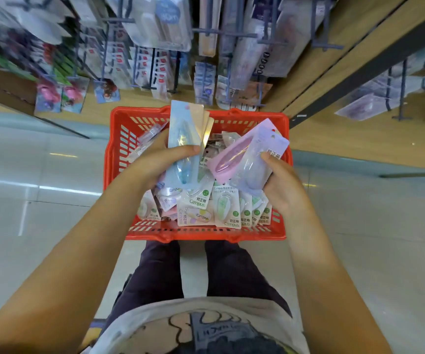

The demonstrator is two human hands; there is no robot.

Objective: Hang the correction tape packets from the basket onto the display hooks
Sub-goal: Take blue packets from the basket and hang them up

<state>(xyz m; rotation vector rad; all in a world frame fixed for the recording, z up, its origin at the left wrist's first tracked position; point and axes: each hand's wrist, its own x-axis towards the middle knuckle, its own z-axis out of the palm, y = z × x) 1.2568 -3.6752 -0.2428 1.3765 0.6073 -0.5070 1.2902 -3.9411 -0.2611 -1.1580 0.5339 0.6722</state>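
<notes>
Both hands work over the red basket: left hand grips a fan of blue packets, right hand pinches a pink packet, many packets remain inside, none yet on the far hooks.

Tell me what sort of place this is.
Most likely a stationery shop aisle. Rows of packaged goods hang on display hooks against a wooden wall, and a red basket full of correction tape packets sits on a tiled floor below them.
</notes>
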